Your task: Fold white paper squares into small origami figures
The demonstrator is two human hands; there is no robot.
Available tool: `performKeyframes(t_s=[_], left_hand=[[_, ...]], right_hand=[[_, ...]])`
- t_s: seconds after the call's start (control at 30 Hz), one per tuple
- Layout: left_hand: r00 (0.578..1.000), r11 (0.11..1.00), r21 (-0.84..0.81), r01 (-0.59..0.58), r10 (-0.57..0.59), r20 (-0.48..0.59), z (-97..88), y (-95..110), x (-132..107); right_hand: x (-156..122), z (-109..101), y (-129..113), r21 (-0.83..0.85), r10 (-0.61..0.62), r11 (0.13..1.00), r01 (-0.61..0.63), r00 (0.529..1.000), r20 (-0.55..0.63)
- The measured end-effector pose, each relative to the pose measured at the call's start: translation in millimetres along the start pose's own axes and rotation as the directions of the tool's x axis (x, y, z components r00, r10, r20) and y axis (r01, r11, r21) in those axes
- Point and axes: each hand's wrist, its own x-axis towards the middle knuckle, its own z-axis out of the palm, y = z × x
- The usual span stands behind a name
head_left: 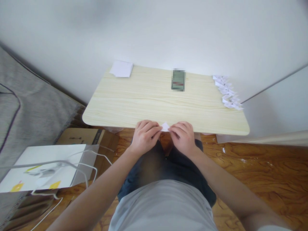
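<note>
A small folded piece of white paper [165, 127] sits between my two hands at the near edge of a light wooden table [144, 102]. My left hand [144, 136] has its fingers curled and pinched on the paper's left side. My right hand [183, 136] pinches the paper's right side in the same way. Most of the paper is hidden by my fingers.
A stack of white paper sheets [121, 68] lies at the table's far left corner. A dark blurred phone-like object [178, 80] lies at the far middle. Several small folded white paper pieces [228, 93] line the right edge. A white bag [43, 170] and cardboard box [81, 138] stand on the floor to the left.
</note>
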Motion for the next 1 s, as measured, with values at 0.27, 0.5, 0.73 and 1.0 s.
performKeyframes(t_s=[0.27,0.5,0.73,1.0], left_hand=[[0.990,0.953,-0.272,0.135,-0.122,0.065,-9.8,6,28],[0.900,0.589,-0.681,0.436,-0.263,0.349,-15.4,9,46],[0.911,0.393,-0.826,0.404,-0.254,0.324,-13.2,4,50],[0.910,0.376,-0.838,0.396,-0.281,0.305,-11.8,3,48]], right_hand=[[31,-17,-3,0.267,0.188,0.940,-0.211,0.976,0.109],[44,-22,7,0.617,0.345,0.613,-0.492,0.870,0.351],[47,-25,9,0.714,0.343,0.484,-0.505,0.861,0.376],[48,-25,6,0.687,0.388,0.486,-0.541,0.837,0.385]])
